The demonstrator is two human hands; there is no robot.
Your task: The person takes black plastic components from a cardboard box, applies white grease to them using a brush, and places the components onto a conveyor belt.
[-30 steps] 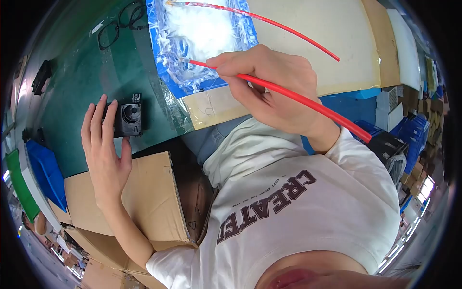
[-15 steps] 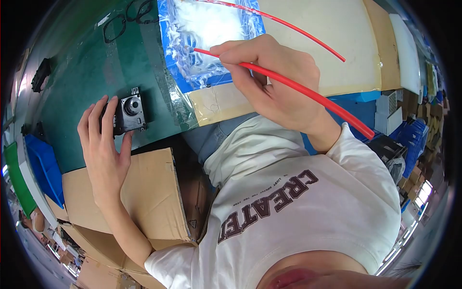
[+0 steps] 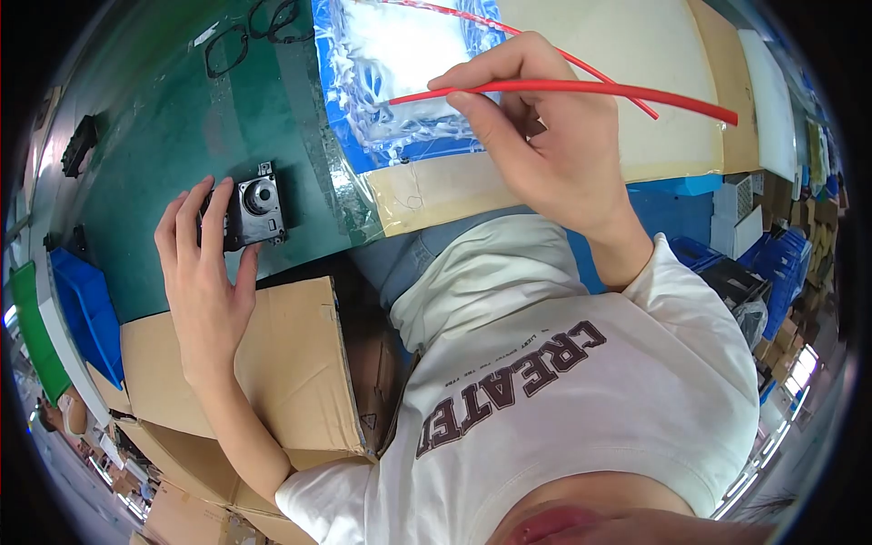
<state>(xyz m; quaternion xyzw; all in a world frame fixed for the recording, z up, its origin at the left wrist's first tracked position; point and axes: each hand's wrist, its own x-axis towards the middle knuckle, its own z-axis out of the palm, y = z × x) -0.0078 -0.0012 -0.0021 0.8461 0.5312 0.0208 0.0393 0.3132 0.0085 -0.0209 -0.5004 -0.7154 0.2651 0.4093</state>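
My right hand [image 3: 509, 100] pinches a thin red rod [image 3: 636, 91] between thumb and fingers. The rod lies nearly level across the view, its tip over the white grease-like paste [image 3: 400, 54] smeared on a blue sheet [image 3: 368, 163]. I cannot tell whether that tip touches the paste. On the green table, my left hand [image 3: 204, 245] is wrapped round the left side of a black boxy part [image 3: 259, 204] with a round, lens-like centre. The fingers cover its left edge. A second red rod [image 3: 590, 68] lies beyond my right hand, one end reaching into the paste.
Black loops [image 3: 227, 50] and a small black piece [image 3: 80, 145] lie on the green table [image 3: 163, 118]. Cardboard [image 3: 654, 136] covers the right side. An open carton [image 3: 282, 363] stands below the near edge, and a blue bin [image 3: 86, 313] is at far left.
My right hand has moved up and right, and the held rod has swung from a steep slant to nearly level. My left hand keeps its hold on the black part. The view has shifted slightly.
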